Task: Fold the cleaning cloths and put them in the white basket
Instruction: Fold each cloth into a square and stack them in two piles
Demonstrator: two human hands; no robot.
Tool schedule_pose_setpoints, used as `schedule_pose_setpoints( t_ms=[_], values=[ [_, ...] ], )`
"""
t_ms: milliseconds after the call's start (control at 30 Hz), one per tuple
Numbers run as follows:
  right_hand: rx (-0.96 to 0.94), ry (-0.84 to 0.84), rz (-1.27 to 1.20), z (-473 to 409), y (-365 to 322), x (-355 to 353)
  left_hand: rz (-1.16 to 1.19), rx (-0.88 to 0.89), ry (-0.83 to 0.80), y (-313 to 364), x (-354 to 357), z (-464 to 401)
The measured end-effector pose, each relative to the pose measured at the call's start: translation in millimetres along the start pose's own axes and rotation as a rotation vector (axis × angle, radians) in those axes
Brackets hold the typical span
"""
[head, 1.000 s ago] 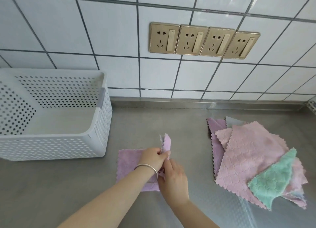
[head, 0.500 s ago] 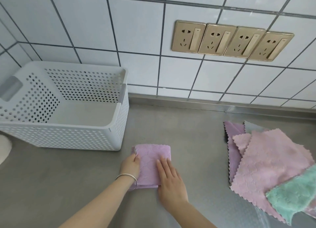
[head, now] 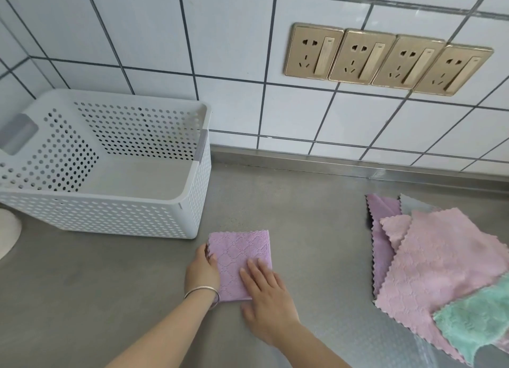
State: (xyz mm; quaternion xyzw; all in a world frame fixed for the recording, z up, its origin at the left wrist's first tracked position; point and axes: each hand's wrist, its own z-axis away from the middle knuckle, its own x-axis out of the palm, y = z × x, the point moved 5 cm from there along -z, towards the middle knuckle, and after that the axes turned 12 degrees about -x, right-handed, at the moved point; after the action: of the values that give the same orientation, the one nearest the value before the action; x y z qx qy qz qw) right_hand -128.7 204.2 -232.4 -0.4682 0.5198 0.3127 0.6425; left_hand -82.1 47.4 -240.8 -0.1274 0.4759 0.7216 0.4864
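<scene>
From my head camera, looking down: my left hand grips the left edge of the folded lilac microfibre cloth, fingers curled under the hem, a thin silver bangle on that wrist. My right hand lies flat on the cloth's lower right part, fingers straight and pressing it down onto the grey steel surface.

The folded cloth lies a little below centre, just beside the near right corner of the white perforated plastic basket, which stands at about ten o'clock from the cloth. The two look close but apart. I see only the basket's bare floor inside; a grey handle insert sits in its left wall.

At three o'clock from my hands, well apart from them, lies a loose heap of unfolded cloths: a large pink zigzag-edged cloth on top, a purple one under its left side, a grey corner behind, and a mint green fluffy cloth overlapping the pink at the lower right.

At twelve to one o'clock, on the white tiled wall, sits a row of four gold socket plates. A pale rounded object shows at the far left edge; I cannot tell what it is.
</scene>
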Motion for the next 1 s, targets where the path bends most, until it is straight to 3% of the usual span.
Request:
schedule_pose_setpoints(
  t_ms=[133,200,333,467,1000],
  values=[
    [-0.051,0.103,0.024,-4,5,-14,-0.055,0.077,0.136,-3,-4,2],
    [-0.006,0.096,0.044,-11,12,-17,-0.242,0.300,0.237,1,-5,11],
    [0.066,0.045,0.089,-25,19,-12,-0.641,0.575,0.176,-1,16,21],
    [0.077,0.019,0.135,-27,25,3,-0.766,0.585,0.165,-14,26,12],
    [0.047,-0.114,0.070,-27,26,1,-0.791,0.586,0.115,-20,24,12]
  ],
)
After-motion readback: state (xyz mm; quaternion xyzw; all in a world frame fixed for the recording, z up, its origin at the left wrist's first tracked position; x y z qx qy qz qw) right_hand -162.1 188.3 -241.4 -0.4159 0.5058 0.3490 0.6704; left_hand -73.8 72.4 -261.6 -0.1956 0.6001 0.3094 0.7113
